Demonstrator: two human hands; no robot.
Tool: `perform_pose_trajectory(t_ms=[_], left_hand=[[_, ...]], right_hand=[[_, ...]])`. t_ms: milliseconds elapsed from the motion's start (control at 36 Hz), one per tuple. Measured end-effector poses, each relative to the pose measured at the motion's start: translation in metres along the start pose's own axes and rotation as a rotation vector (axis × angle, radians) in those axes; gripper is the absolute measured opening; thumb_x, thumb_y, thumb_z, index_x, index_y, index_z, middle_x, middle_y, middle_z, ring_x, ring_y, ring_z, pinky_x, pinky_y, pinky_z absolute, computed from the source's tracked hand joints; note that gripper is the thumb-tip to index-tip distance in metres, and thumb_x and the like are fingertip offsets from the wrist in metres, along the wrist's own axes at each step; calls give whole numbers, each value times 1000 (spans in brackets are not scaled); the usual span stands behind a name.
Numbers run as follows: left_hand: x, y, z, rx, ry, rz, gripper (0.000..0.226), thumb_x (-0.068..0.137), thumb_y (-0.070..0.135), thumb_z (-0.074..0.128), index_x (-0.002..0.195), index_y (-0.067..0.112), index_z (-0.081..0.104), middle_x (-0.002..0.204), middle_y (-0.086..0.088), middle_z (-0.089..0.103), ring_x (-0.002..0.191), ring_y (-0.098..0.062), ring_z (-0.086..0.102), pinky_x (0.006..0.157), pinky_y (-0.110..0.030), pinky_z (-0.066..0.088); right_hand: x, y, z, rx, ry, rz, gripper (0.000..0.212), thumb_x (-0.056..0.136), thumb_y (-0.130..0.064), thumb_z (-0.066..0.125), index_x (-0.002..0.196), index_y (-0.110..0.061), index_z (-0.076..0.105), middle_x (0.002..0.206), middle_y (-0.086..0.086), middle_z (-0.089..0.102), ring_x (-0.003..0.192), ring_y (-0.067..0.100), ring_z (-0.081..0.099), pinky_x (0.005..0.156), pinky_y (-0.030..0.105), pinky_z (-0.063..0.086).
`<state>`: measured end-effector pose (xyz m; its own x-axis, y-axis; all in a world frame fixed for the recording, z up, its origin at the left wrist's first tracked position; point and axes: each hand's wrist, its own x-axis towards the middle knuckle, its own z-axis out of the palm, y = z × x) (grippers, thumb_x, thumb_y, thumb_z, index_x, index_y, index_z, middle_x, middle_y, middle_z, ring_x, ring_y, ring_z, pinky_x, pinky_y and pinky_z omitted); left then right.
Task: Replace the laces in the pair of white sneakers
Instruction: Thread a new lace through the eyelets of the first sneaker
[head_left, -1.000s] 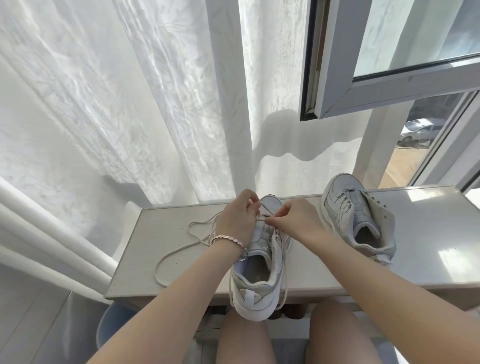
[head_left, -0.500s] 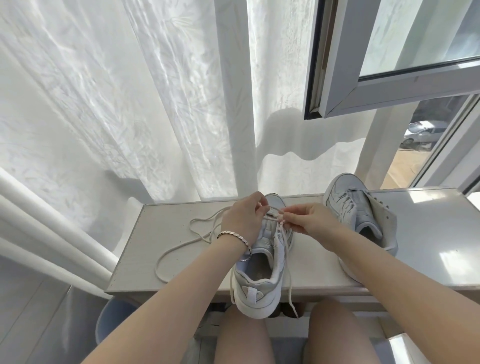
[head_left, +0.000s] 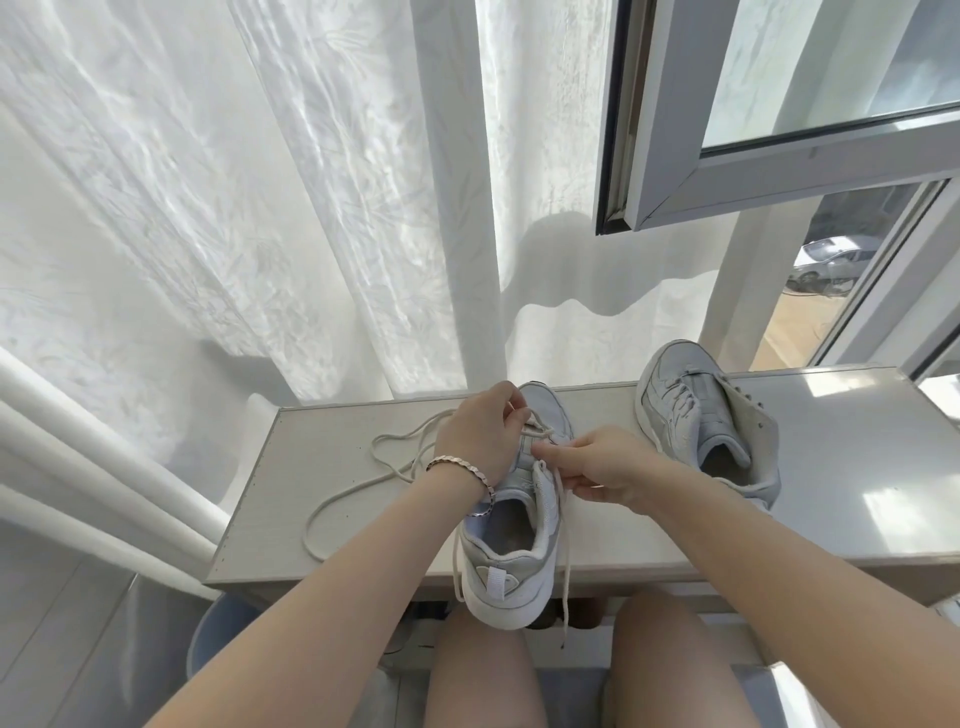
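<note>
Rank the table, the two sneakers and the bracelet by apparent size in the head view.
1. table
2. centre sneaker and right sneaker: look alike; the centre one sits nearer the camera, so no ranking.
3. bracelet

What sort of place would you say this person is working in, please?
Probably a room in a home, by a window: a narrow table stands against sheer white curtains, next to an open window sash, and a car shows outside below.
</note>
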<state>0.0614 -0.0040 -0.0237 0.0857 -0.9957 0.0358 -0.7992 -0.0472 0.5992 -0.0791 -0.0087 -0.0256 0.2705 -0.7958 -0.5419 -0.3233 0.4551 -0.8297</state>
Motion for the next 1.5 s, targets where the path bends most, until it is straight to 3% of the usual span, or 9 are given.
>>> perform_pose_trajectory(t_ms=[250,361,583,639,778,972,1111,1222,1500], left_hand=[[8,1,-4,159,-78,61,12,94,25,47,98,17,54,95,-3,64,91,-25,56,76,-31,42],[7,5,-1,259,-52,89,14,95,26,43,101,17,53,98,-3,63,93,-26,57,75,-32,42],[6,6,-1,270,-46,79,15,96,27,43,102,17,53,100,-4,64,95,-27,57,77,-33,42],[5,6,-1,284,-41,93,15,96,26,42,103,17,53,100,-3,64,95,-27,56,77,-33,42],[4,2,-2,279,-90,67,13,96,25,43,99,19,54,100,-1,63,97,-25,56,78,-32,40],[1,12,4,270,-74,28,17,97,21,41,104,15,55,105,-5,61,97,-25,55,74,-28,36],[-2,8,4,273,-56,12,18,97,21,39,105,15,54,108,-4,59,96,-24,55,74,-27,35],[-5,5,2,214,-57,2,18,95,22,42,104,17,56,107,-3,60,98,-23,55,78,-28,37],[-3,5,3,205,-61,-33,17,95,25,43,103,21,58,107,-2,62,99,-22,55,78,-29,38]], right_hand=[[-5,0,-15,-105,46,-160,23,89,-16,62,69,-3,60,63,9,60,53,12,60,55,19,55],[-9,5,-15,-425,165,-271,27,92,-22,59,69,-8,55,55,2,52,41,6,51,45,13,43],[-9,18,-3,-702,310,-455,29,98,-23,45,88,-4,64,84,9,63,78,20,55,72,32,41],[-11,18,-3,-475,192,-350,30,98,-20,42,77,-7,59,77,9,58,65,16,47,59,27,38],[-14,25,-15,772,-367,140,23,86,-11,43,63,-14,47,57,-1,44,45,9,38,42,16,31],[-14,32,-6,886,-115,105,43,84,-2,36,45,-11,49,53,3,53,52,15,51,65,28,42],[-9,30,1,331,167,6,31,88,0,33,62,-9,47,54,3,41,38,9,32,40,18,28],[-11,32,0,-276,249,-199,13,94,-18,42,95,-13,54,72,-2,51,60,9,44,51,22,29],[-24,26,-9,-581,350,-514,11,90,-25,60,91,-16,66,88,-4,54,77,3,48,64,10,34]])
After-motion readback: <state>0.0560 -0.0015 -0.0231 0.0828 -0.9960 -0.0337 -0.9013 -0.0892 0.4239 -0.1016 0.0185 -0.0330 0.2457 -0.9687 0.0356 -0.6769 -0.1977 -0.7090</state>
